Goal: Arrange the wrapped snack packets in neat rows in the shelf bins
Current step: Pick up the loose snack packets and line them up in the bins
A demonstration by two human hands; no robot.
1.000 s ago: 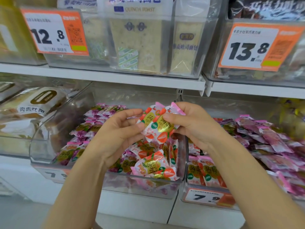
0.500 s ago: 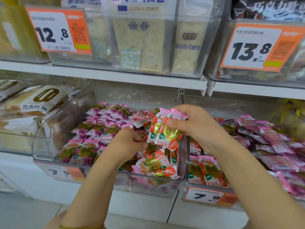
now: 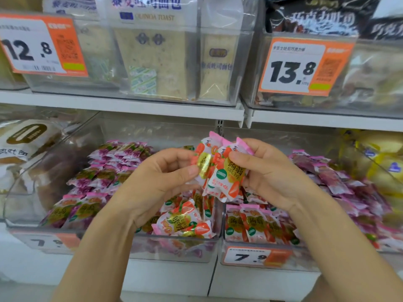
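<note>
A small bunch of orange-and-white wrapped snack packets is held upright above the clear left bin. My right hand grips the bunch from the right, thumb across the front packet. My left hand pinches a packet at the left side of the same bunch. In the left bin, purple packets lie in rows on the left and orange packets lie loose at the front right. The right bin holds orange packets at the front and purple ones behind.
A white shelf edge runs just above the bins, carrying clear bins of toast bread with 12.8 and 13.8 price tags. Bread packs sit in a bin at far left, yellow packs at far right.
My left hand dipped into the left bin half a second ago and has come back up to the bunch with a packet. My right hand kept the bunch in place.
</note>
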